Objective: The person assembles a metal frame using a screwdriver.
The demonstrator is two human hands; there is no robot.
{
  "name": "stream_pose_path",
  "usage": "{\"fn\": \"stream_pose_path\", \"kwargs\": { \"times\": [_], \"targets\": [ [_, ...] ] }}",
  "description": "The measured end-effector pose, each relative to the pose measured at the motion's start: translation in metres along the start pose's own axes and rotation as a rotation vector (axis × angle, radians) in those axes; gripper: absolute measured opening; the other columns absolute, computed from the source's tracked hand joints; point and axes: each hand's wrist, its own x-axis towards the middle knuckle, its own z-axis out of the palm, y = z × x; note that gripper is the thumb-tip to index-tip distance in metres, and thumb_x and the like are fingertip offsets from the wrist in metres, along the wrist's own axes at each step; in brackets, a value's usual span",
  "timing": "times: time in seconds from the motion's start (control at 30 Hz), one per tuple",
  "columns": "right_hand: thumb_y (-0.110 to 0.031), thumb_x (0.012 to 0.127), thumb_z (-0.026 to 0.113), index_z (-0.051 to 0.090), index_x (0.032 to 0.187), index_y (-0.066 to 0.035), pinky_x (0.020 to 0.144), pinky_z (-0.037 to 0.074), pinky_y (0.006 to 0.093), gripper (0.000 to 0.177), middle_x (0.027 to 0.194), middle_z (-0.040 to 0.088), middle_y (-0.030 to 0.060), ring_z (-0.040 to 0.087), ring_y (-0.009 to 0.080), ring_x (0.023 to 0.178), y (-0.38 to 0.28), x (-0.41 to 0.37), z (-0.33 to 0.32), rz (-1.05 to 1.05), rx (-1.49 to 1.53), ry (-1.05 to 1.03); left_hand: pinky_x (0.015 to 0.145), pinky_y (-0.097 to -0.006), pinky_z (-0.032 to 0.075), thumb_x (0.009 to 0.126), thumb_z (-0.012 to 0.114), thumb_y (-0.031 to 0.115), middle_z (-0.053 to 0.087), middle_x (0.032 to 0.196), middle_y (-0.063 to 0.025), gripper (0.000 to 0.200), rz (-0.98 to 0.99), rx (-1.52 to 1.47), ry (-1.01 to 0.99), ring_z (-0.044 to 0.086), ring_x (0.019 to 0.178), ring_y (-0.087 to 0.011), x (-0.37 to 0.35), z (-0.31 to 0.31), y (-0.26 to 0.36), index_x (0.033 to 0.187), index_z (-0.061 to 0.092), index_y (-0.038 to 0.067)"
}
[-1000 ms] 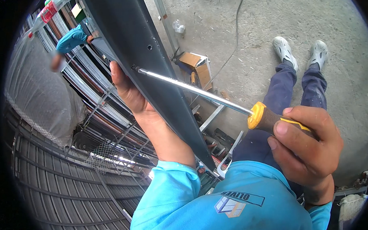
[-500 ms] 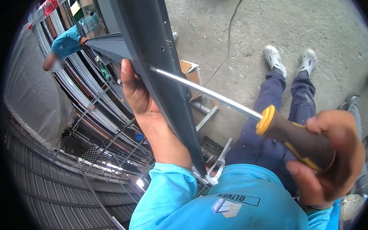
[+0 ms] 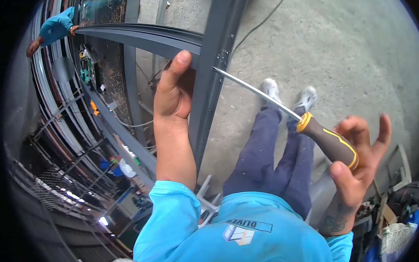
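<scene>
A worker in a light-blue shirt (image 3: 176, 224) steadies a dark-grey metal upright (image 3: 204, 103) with the left hand (image 3: 173, 97) while a long-shafted steel screwdriver with a brown-and-yellow handle (image 3: 327, 140) spans the gap to the right hand (image 3: 364, 168). The screwdriver's tip meets the upright's face just beside a cluster of small holes (image 3: 225, 53), its shaft slanting down toward the worker. The right hand's fingers stand apart, spread around the butt of the handle rather than wrapped over it, with the thumb close against its lower side. The left hand lies along the upright's other edge, one digit raised beneath a dark-grey metal crossbar (image 3: 146, 39); its remaining fingers are hidden, so how firmly it grips cannot be told. At the crossbar's far end, a co-worker's hand (image 3: 74, 30) rests by the metal, below a blue sleeve (image 3: 58, 25). The step in hand appears to be screwdriver work at the upright, though the tip is too small in view to show whether a screw sits under it. Any further turn would call for fingers closed round the handle, the shaft held in line and the upright kept firm. Pale shoes (image 3: 305, 99) stand on grey concrete flooring (image 3: 317, 44).
</scene>
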Motion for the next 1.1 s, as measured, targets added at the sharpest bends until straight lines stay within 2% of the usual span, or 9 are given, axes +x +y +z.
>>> {"fn": "stream_pose_path", "kwargs": {
  "times": [0.2, 0.3, 0.43, 0.57, 0.63, 0.7, 0.83, 1.0, 1.1],
  "targets": [
    [-0.018, 0.083, 0.070, 0.008, 0.146, -0.012, 0.059, 0.050, 0.0242, 0.089, 0.108, 0.058, 0.0186, 0.061, 0.0180, 0.084, -0.034, 0.010, -0.002, 0.553, 0.266, -0.086, 0.080, -0.0322, 0.052, 0.078, 0.074, 0.024, 0.062, 0.095, -0.0097, 0.043, 0.055, 0.130, 0.034, 0.062, 0.087, -0.0194, -0.003, 0.005, 0.002, 0.109, 0.056, -0.001],
    [-0.028, 0.087, 0.066, 0.006, 0.146, -0.012, 0.054, 0.049, 0.0223, 0.085, 0.101, 0.060, 0.0182, 0.064, 0.0188, 0.077, -0.011, 0.001, -0.008, 0.170, 0.018, -0.069, 0.077, -0.0303, 0.051, 0.077, 0.075, 0.021, 0.061, 0.094, -0.0094, 0.042, 0.071, 0.140, 0.051, 0.061, 0.084, -0.0180, -0.002, 0.002, 0.002, 0.107, 0.056, -0.001],
    [-0.027, 0.088, 0.064, 0.003, 0.146, -0.013, 0.054, 0.051, 0.0229, 0.086, 0.107, 0.057, 0.0195, 0.064, 0.0208, 0.083, -0.040, 0.014, -0.009, 0.661, 0.133, -0.070, 0.075, -0.0299, 0.051, 0.078, 0.074, 0.016, 0.061, 0.091, -0.0083, 0.037, 0.081, 0.106, 0.001, 0.061, 0.081, -0.0169, -0.008, 0.011, 0.012, 0.105, 0.056, -0.001],
    [-0.033, 0.097, 0.048, 0.005, 0.146, -0.014, 0.038, 0.043, 0.0210, 0.068, 0.103, 0.060, 0.0203, 0.064, 0.0210, 0.061, -0.025, 0.003, -0.001, 0.203, -0.020, -0.035, 0.073, -0.0291, 0.050, 0.074, 0.075, 0.009, 0.061, 0.086, -0.0071, 0.028, 0.071, 0.072, -0.003, 0.061, 0.081, -0.0157, -0.008, 0.009, 0.017, 0.095, 0.059, 0.000],
    [-0.033, 0.097, 0.049, 0.005, 0.146, -0.015, 0.038, 0.041, 0.0215, 0.069, 0.104, 0.060, 0.0201, 0.064, 0.0215, 0.062, -0.037, 0.008, -0.008, 0.276, -0.137, -0.106, 0.073, -0.0279, 0.049, 0.073, 0.074, 0.007, 0.061, 0.084, -0.0053, 0.020, 0.118, 0.019, -0.025, 0.059, 0.078, -0.0144, -0.006, 0.007, 0.017, 0.087, 0.061, 0.003],
    [-0.028, 0.092, 0.058, 0.007, 0.144, -0.015, 0.045, 0.045, 0.0226, 0.074, 0.111, 0.057, 0.0203, 0.064, 0.0225, 0.073, -0.050, 0.014, -0.013, 0.748, 0.149, -0.165, 0.076, -0.0282, 0.049, 0.075, 0.074, 0.008, 0.064, 0.092, -0.0093, 0.027, 0.121, 0.064, -0.099, 0.061, 0.085, -0.0149, -0.001, -0.004, 0.012, 0.096, 0.062, -0.002],
    [-0.020, 0.093, 0.058, 0.016, 0.144, -0.014, 0.046, 0.046, 0.0231, 0.066, 0.098, 0.063, 0.0172, 0.061, 0.0156, 0.059, -0.047, 0.003, 0.026, 0.508, 0.067, 0.231, 0.076, -0.0274, 0.049, 0.074, 0.075, 0.008, 0.064, 0.090, -0.0079, 0.026, 0.160, 0.030, -0.061, 0.060, 0.083, -0.0142, -0.007, -0.003, 0.021, 0.095, 0.062, 0.000],
    [-0.017, 0.094, 0.056, 0.018, 0.145, -0.015, 0.049, 0.051, 0.0246, 0.063, 0.093, 0.064, 0.0103, 0.061, 0.0149, 0.057, -0.068, 0.015, 0.001, 0.743, 0.005, -0.103, 0.077, -0.0283, 0.050, 0.073, 0.076, 0.010, 0.064, 0.088, -0.0087, 0.030, 0.220, 0.042, -0.038, 0.061, 0.082, -0.0152, -0.008, 0.000, 0.017, 0.096, 0.060, -0.001],
    [-0.019, 0.096, 0.052, 0.023, 0.142, -0.014, 0.058, 0.050, 0.0261, 0.055, 0.111, 0.057, 0.0150, 0.062, 0.0192, 0.081, -0.068, 0.010, 0.005, 0.659, -0.093, -0.161, 0.071, -0.0277, 0.050, 0.072, 0.075, 0.006, 0.065, 0.085, -0.0084, 0.021, 0.178, 0.029, -0.006, 0.061, 0.078, -0.0144, -0.012, 0.004, 0.021, 0.087, 0.062, 0.000]
  ]
}}
